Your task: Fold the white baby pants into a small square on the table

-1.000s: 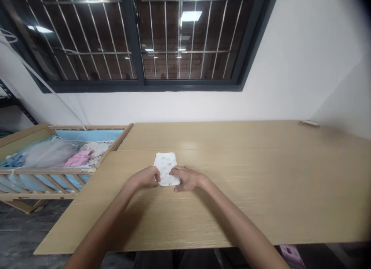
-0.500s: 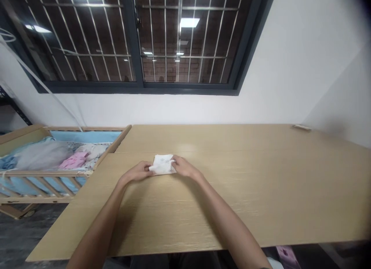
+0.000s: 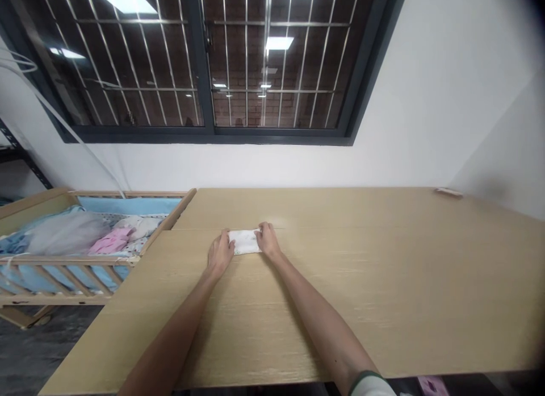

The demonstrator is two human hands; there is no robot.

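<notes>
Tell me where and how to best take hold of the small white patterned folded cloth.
Probably pinch both short ends of the cloth, left hand from the left, right hand from the right: it lies as a flat, wide rectangle on the pale wooden table.

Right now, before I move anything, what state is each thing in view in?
White patterned cloth: folded into a small rectangle, lying on the table.
Left hand: fingers bent, at the cloth's left end; grip unclear.
Right hand: fingers bent, at its right end; grip unclear.
Pink cloth: crumpled, inside the crib.
Window: looks shut, bars beyond the glass.
</notes>
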